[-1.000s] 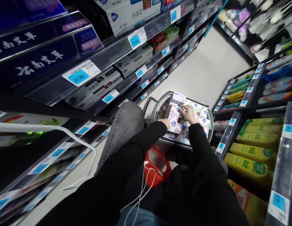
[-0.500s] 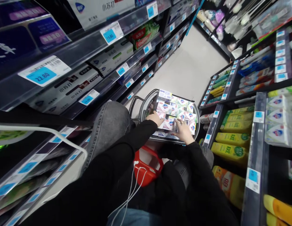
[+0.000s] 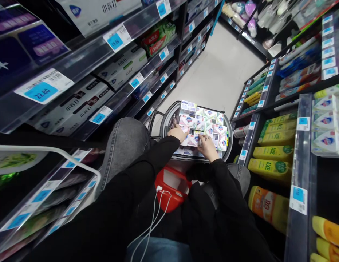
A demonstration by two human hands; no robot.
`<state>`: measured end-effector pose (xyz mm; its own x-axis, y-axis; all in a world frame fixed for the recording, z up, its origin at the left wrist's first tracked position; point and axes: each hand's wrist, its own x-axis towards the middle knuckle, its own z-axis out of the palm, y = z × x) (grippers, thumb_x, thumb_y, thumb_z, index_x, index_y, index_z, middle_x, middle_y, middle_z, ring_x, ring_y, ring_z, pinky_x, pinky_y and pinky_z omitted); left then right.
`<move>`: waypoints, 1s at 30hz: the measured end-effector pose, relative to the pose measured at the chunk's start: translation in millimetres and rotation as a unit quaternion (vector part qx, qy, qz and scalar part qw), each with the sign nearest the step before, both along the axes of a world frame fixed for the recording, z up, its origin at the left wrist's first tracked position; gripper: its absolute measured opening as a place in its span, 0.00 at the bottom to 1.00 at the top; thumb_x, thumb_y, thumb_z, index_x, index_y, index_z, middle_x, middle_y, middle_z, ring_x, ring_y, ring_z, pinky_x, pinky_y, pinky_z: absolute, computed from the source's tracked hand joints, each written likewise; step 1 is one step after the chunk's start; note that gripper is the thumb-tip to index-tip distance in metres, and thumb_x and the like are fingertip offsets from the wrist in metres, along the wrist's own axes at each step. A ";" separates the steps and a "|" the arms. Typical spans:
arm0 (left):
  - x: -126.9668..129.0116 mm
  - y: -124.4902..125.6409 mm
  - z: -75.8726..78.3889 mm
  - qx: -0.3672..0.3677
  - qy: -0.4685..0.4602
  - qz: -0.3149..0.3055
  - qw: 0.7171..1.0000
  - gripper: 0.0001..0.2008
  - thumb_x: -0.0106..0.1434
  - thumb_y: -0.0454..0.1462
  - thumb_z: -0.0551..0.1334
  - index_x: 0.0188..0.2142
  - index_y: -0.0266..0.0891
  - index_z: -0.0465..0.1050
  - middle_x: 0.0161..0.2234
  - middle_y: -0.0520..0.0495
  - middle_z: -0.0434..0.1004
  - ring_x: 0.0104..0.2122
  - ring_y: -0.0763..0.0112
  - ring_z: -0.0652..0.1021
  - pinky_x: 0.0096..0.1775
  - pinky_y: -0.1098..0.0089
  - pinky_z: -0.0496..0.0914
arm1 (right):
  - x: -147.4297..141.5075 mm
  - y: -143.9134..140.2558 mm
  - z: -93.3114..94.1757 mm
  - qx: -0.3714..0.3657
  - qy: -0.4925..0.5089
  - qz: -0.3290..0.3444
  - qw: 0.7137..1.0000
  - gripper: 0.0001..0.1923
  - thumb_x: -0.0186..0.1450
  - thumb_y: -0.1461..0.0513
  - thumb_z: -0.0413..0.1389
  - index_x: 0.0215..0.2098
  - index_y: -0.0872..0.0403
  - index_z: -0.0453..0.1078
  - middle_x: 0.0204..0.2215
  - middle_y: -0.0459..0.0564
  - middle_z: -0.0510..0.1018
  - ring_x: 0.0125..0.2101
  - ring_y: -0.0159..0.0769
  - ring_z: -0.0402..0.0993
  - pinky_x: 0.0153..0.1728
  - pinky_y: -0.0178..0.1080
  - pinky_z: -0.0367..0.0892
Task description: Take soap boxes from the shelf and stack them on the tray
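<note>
A grey shopping basket (image 3: 169, 122) on the aisle floor is packed with several small white, pink and green soap boxes (image 3: 203, 123). Both black-sleeved arms reach into it. My left hand (image 3: 178, 133) rests on the boxes at the basket's near left edge, fingers curled over a box. My right hand (image 3: 207, 147) lies on the near middle row, fingers closed around a small soap box (image 3: 197, 138). My grey-trousered knee (image 3: 124, 143) rises at the left of the basket.
A red plastic object (image 3: 169, 187) sits just below the basket by my legs. Shelves with blue price tags (image 3: 42, 87) line the left side; yellow bottles (image 3: 270, 167) and soap packs (image 3: 326, 123) fill the right shelves. Pale aisle floor (image 3: 221, 69) stretches beyond the basket.
The view swung right and down. My right hand drew back from the far boxes to the near row and closed on a box; my left hand stayed at the basket's near left.
</note>
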<state>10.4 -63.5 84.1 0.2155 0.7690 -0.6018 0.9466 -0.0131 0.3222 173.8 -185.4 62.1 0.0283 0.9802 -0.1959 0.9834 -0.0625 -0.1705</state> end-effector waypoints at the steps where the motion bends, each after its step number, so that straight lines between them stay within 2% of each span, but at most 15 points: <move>1: -0.7 1.3 -0.5 -0.011 0.002 -0.001 1.000 0.38 0.63 0.56 0.55 0.59 0.24 0.58 0.51 0.26 0.73 0.53 0.50 0.75 0.50 0.62 0.67 | 0.1 0.0 0.1 -0.001 0.000 0.000 1.000 0.35 0.59 0.65 0.60 0.64 0.62 0.60 0.55 0.61 0.67 0.51 0.49 0.62 0.54 0.45 0.63; 5: -3.1 4.6 -4.8 -0.043 0.000 0.005 0.999 0.41 0.63 0.57 0.54 0.61 0.22 0.57 0.54 0.25 0.71 0.54 0.51 0.74 0.53 0.64 0.66 | -0.5 0.3 1.2 -0.002 0.000 -0.004 1.000 0.36 0.60 0.62 0.61 0.64 0.62 0.59 0.56 0.62 0.66 0.51 0.49 0.62 0.54 0.45 0.63; 8: -3.4 3.7 -7.1 -0.023 -0.018 0.023 0.999 0.47 0.63 0.55 0.58 0.67 0.23 0.43 0.59 0.23 0.65 0.55 0.51 0.73 0.53 0.63 0.66 | -2.0 0.5 1.1 0.000 -0.005 -0.015 1.000 0.39 0.60 0.58 0.62 0.66 0.61 0.57 0.58 0.62 0.65 0.52 0.50 0.61 0.53 0.47 0.62; 11: -2.9 2.3 -6.4 0.014 -0.054 -0.003 0.998 0.50 0.64 0.50 0.60 0.70 0.27 0.30 0.65 0.23 0.53 0.58 0.51 0.70 0.55 0.64 0.65 | -2.0 1.7 -0.7 -0.009 -0.008 -0.014 1.000 0.39 0.60 0.58 0.62 0.66 0.60 0.57 0.58 0.61 0.65 0.53 0.51 0.61 0.53 0.48 0.62; 13: -2.5 2.0 -4.7 0.016 -0.065 -0.016 0.998 0.48 0.65 0.48 0.59 0.70 0.27 0.31 0.66 0.24 0.52 0.58 0.50 0.70 0.56 0.64 0.64 | -1.5 2.8 -2.3 -0.016 -0.007 -0.010 1.000 0.38 0.60 0.59 0.61 0.66 0.60 0.57 0.57 0.61 0.66 0.52 0.51 0.61 0.53 0.47 0.62; 18: -0.8 1.5 -0.5 -0.011 -0.049 -0.012 0.999 0.43 0.66 0.47 0.58 0.68 0.25 0.39 0.62 0.25 0.60 0.57 0.50 0.71 0.55 0.65 0.64 | -4.0 0.3 -2.0 -0.020 -0.006 -0.012 1.000 0.37 0.61 0.58 0.61 0.65 0.59 0.58 0.56 0.62 0.67 0.51 0.50 0.62 0.52 0.48 0.62; 20: -0.3 1.1 1.5 -0.018 -0.042 -0.016 0.999 0.42 0.67 0.48 0.56 0.69 0.25 0.39 0.62 0.24 0.61 0.57 0.50 0.71 0.54 0.64 0.65 | -4.4 -1.3 1.7 0.000 0.002 -0.023 1.000 0.38 0.59 0.55 0.62 0.65 0.58 0.59 0.57 0.62 0.67 0.53 0.52 0.61 0.53 0.50 0.61; 22: -1.4 1.6 6.4 -0.021 -0.026 -0.023 0.999 0.44 0.67 0.51 0.54 0.69 0.24 0.35 0.63 0.22 0.58 0.57 0.49 0.71 0.54 0.63 0.65 | -0.8 3.2 7.8 0.043 0.025 -0.046 0.998 0.38 0.60 0.51 0.61 0.64 0.58 0.60 0.57 0.62 0.66 0.55 0.53 0.61 0.55 0.52 0.60; 25: -10.1 6.6 23.5 -0.004 0.013 -0.035 0.999 0.46 0.67 0.52 0.52 0.69 0.21 0.34 0.65 0.21 0.53 0.59 0.48 0.68 0.56 0.61 0.64 | 13.6 35.6 18.2 0.101 0.076 -0.090 0.988 0.31 0.66 0.52 0.54 0.63 0.59 0.60 0.55 0.63 0.67 0.54 0.50 0.64 0.54 0.50 0.62; 28: -31.0 17.2 47.7 0.019 0.033 -0.053 0.998 0.39 0.68 0.49 0.51 0.69 0.23 0.43 0.62 0.25 0.61 0.59 0.49 0.69 0.56 0.60 0.64 | 29.3 102.0 23.7 0.089 0.103 -0.100 0.986 0.29 0.66 0.56 0.52 0.62 0.61 0.60 0.55 0.66 0.66 0.52 0.49 0.67 0.53 0.50 0.65; 30: -49.0 26.3 60.9 0.018 0.046 -0.058 0.997 0.35 0.69 0.49 0.49 0.67 0.26 0.50 0.58 0.28 0.67 0.57 0.50 0.71 0.55 0.59 0.66 | 33.5 153.5 21.4 0.054 0.088 -0.074 0.992 0.31 0.63 0.59 0.55 0.62 0.63 0.60 0.56 0.68 0.65 0.54 0.50 0.66 0.55 0.50 0.63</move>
